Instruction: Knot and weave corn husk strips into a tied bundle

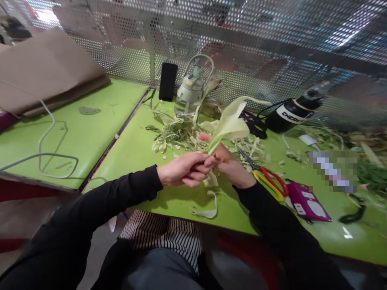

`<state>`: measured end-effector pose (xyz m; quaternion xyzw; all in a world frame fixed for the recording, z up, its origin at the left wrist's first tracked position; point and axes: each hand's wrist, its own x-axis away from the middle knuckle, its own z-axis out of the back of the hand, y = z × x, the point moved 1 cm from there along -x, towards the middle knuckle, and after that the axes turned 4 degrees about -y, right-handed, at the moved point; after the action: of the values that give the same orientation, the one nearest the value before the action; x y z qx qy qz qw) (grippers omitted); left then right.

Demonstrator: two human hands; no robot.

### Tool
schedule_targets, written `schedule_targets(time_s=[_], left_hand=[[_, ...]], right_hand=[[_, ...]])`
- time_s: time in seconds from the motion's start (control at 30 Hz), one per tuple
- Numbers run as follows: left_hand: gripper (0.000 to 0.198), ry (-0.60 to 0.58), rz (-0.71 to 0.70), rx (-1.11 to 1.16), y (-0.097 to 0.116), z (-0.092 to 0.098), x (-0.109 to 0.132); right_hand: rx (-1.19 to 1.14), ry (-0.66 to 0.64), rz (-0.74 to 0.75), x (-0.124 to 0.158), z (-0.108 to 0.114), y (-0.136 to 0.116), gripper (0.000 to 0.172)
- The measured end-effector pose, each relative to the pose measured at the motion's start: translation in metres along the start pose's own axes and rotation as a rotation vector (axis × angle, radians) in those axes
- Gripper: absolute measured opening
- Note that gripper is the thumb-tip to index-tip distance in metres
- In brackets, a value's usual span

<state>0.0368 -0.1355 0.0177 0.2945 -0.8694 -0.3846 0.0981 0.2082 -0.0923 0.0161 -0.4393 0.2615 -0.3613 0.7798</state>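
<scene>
Pale green husk-like leaf (226, 125), broad and folded at the top, narrow at the base, stands tilted over the middle of the green, glossy counter (130, 151), and both hands are on it! The left hand (195, 169) comes in with its fingers curled, pinching the narrow base between thumb and forefinger; the right hand (228, 161) meets it there, its fingers closed round the same stem, the two touching. Above them the leaf fans out towards the far edge.

Down at the near edge, just below the hands, lies a curled, whitish-green strip (208, 211). Beyond the hands, towards the far edge, spreads a loose heap of pale and green plant shreds (177, 135). And to the right, just beside the right wrist, a pair of scissors with red and yellow handles (256, 166) points its blades at the far edge, a shiny purple packet (306, 203) next to the handles, nearer the right edge.

Along the far edge: a clear bottle with a pale green looped lid (192, 86), and beside it a black, flat smartphone (168, 80), propped against the perforated metal screen (127, 44).
</scene>
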Motion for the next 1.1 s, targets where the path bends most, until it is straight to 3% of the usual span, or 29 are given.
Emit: schedule_targets(time_s=[0.13, 0.4, 0.5, 0.7, 0.8, 0.87, 0.97, 1.1], left_hand=[[0.024, -0.005, 0.041, 0.014, 0.0, 0.003, -0.001], [0.028, 0.215, -0.091, -0.018, 0.01, 0.013, 0.001], [0.027, 0.253, -0.092, -0.005, 0.01, 0.012, -0.001], [0.025, 0.086, 0.047, 0.089, 0.0, 0.007, -0.006], [0.022, -0.027, 0.113, 0.113, 0.0, 0.007, -0.005], [0.023, -0.033, 0.114, 0.106, 0.003, 0.008, -0.003], [0.026, 0.08, 0.039, 0.076, 0.008, 0.014, -0.002], [0.027, 0.222, -0.047, 0.031, 0.012, 0.023, -0.001]], right_hand=[[-0.124, -0.019, 0.078, -0.01, -0.015, 0.002, 0.049], [-0.092, 0.046, -0.105, -0.005, -0.014, 0.016, 0.027], [-0.187, 0.049, -0.11, -0.006, -0.02, 0.016, 0.028], [-0.23, -0.008, 0.111, -0.011, -0.028, 0.01, 0.033], [-0.247, 0.002, 0.102, -0.01, -0.025, 0.01, 0.026], [-0.256, 0.022, 0.032, -0.008, -0.022, 0.012, 0.026], [-0.299, 0.054, -0.07, -0.006, -0.02, 0.016, 0.033], [-0.281, 0.052, -0.083, -0.007, -0.021, 0.019, 0.032]])
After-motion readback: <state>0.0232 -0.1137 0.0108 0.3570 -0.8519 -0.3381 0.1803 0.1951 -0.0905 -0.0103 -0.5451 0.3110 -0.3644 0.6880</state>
